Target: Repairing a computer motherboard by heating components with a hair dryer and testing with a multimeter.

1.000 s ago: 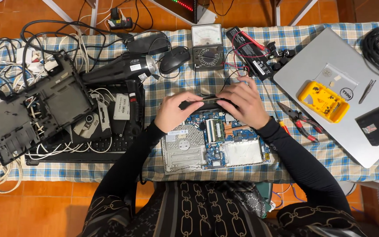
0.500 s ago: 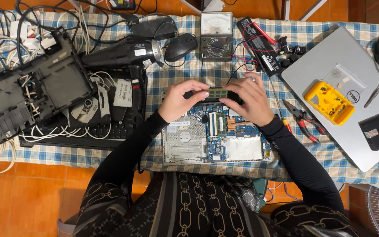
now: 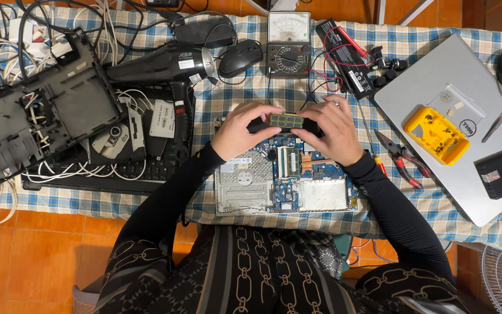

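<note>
A small green memory module [image 3: 286,120] is pinched at its two ends between my left hand [image 3: 240,130] and my right hand [image 3: 331,130], lifted just above the far edge of an open laptop motherboard [image 3: 286,180]. A second green module [image 3: 289,161] sits in a slot on the board, right below my hands. A dark part lies under the held module, mostly hidden by my fingers.
A black hair dryer [image 3: 164,64], mouse [image 3: 240,57] and analog multimeter [image 3: 287,42] lie beyond my hands. A stripped laptop chassis [image 3: 36,116] with wires is at left. At right are red-handled pliers [image 3: 399,160], a closed silver laptop [image 3: 460,128] and a yellow case [image 3: 436,134].
Both hands have raised the green module off the board, so it now shows between my fingertips. The camera has shifted closer.
</note>
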